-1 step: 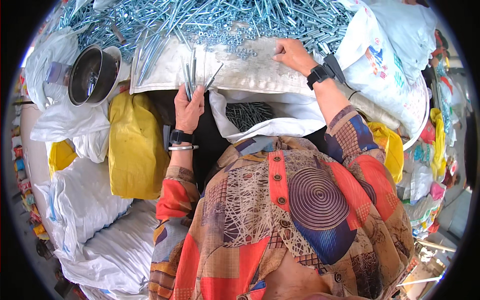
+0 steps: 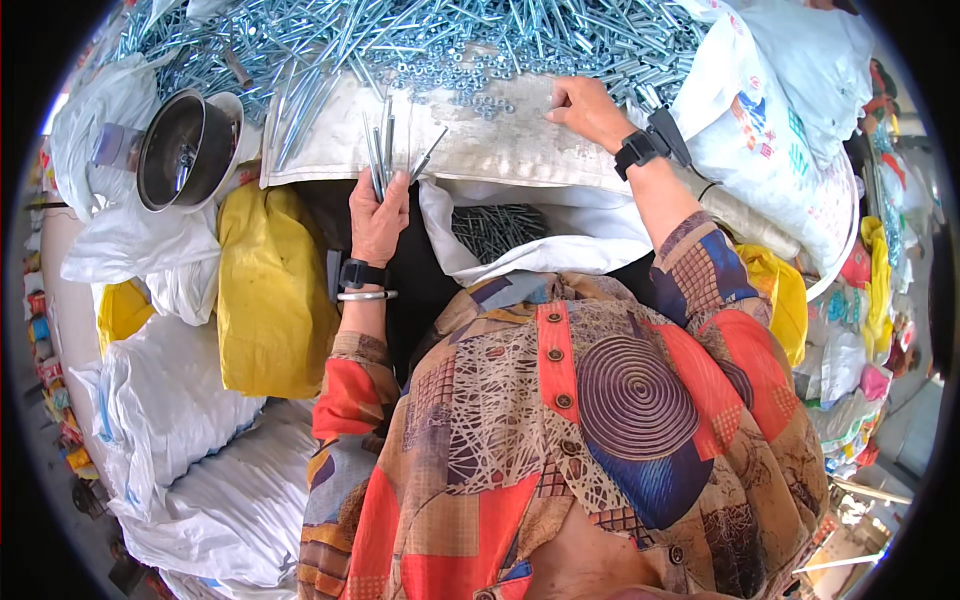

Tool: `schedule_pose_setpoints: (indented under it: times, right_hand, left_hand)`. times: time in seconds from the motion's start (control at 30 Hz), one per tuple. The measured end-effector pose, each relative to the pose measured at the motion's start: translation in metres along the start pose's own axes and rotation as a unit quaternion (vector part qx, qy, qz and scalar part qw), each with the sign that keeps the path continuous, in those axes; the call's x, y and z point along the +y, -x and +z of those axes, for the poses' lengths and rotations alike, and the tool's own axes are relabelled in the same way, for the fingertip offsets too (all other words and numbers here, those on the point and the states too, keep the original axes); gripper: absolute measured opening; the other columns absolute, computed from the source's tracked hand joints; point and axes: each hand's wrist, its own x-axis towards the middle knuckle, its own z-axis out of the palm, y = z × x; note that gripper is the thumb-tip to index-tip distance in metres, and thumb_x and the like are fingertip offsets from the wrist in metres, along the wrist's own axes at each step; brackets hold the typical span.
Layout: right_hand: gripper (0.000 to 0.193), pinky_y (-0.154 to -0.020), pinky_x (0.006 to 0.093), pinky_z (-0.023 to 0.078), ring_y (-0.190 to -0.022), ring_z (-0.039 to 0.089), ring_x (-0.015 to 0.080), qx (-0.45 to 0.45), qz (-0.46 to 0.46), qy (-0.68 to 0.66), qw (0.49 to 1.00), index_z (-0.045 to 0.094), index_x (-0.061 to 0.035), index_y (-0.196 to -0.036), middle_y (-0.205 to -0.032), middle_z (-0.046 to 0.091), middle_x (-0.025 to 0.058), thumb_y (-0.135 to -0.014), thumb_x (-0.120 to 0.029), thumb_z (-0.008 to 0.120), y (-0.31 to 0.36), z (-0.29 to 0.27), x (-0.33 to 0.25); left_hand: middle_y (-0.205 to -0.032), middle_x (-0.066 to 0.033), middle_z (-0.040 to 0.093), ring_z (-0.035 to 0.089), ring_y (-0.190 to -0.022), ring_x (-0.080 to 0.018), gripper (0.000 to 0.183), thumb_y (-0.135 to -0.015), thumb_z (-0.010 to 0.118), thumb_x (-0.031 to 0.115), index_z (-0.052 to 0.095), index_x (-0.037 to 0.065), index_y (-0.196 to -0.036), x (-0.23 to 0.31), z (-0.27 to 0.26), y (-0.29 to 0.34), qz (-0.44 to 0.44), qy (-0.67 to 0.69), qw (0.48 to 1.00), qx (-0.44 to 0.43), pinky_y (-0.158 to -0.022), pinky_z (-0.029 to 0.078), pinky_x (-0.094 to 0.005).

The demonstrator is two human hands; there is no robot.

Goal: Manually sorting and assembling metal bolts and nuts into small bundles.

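Left hand (image 2: 378, 222) closed on several metal rods (image 2: 388, 138) at the pale work surface's (image 2: 510, 150) near edge; right hand (image 2: 592, 112) curled near loose nuts (image 2: 490, 102), contents indiscernible. Dark rods (image 2: 497, 230) already in white sack (image 2: 605, 248); large heap (image 2: 400, 28) remains.

The shirt (image 2: 590, 430) is coral-and-navy patchwork; black wristbands (image 2: 362, 273) sit beyond its cuffs (image 2: 357, 348), a silvery bangle (image 2: 367, 295) beyond the left.

Front clearance, with obstructions.
Free: bare strip of stained, off-white work surface (image 2: 500, 145) between left hand (image 2: 378, 220) and right hand (image 2: 592, 110). Obstructing: slim silvery metal rods (image 2: 388, 135) (splayed, left-held); small silvery metal nuts (image 2: 455, 78) beyond; bulging white plastic bag (image 2: 770, 150), right.
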Motion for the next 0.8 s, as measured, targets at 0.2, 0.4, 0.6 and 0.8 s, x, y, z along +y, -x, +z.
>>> schedule_pose_setpoints:
  times: [0.2, 0.4, 0.6, 0.8]
  right_hand:
    - [0.018, -0.066, 0.0356, 0.052, -0.068, 0.065, 0.0246, -0.027, 0.104, -0.232, 0.967, 0.065, 0.0019, -0.08, -0.073, 0.067, 0.0128, -0.074, -0.01, 0.076, -0.011, 0.017, -0.053]
    - [0.015, -0.067, 0.0386, 0.052, -0.072, 0.067, 0.0326, 0.099, -0.046, -0.033, 0.993, 0.066, 0.0009, -0.078, -0.077, 0.068, 0.0179, -0.073, -0.009, 0.076, -0.022, 0.044, -0.038]
    - [0.016, -0.067, 0.0371, 0.049, -0.07, 0.062, 0.0289, 0.032, -0.067, -0.107, 0.991, 0.062, 0.0008, -0.086, -0.076, 0.064, 0.0154, -0.077, -0.005, 0.073, -0.013, 0.043, -0.044]
    - [0.014, -0.064, 0.0363, 0.049, -0.068, 0.059, 0.0257, 0.078, -0.105, -0.136, 0.982, 0.062, 0.0022, -0.091, -0.077, 0.062, 0.0154, -0.077, 0.003, 0.063, -0.002, 0.035, -0.06]
  left_hand:
    - [-0.061, 0.005, 0.046, 0.038, -0.048, -0.0032, 0.018, -0.097, 0.064, 0.022, 0.054, 0.008, -0.092, 0.002, -0.001, -0.001, -0.006, 0.011, 1.0, 0.004, -0.041, 0.03, -0.0201]
    - [-0.061, 0.0048, 0.046, 0.039, -0.049, -0.0033, 0.019, -0.097, 0.064, 0.022, 0.053, 0.009, -0.09, 0.0, 0.005, -0.004, -0.019, 0.037, 0.999, 0.007, -0.041, 0.03, -0.0202]
    - [-0.06, 0.0046, 0.046, 0.038, -0.048, -0.0034, 0.02, -0.097, 0.065, 0.023, 0.053, 0.008, -0.09, -0.001, 0.003, -0.004, -0.007, 0.011, 1.0, 0.007, -0.041, 0.03, -0.0201]
    - [-0.06, 0.0047, 0.048, 0.042, -0.049, -0.0032, 0.024, -0.095, 0.067, 0.026, 0.055, 0.007, -0.086, -0.002, 0.007, -0.003, 0.012, -0.082, 0.996, 0.021, -0.043, 0.033, -0.0206]
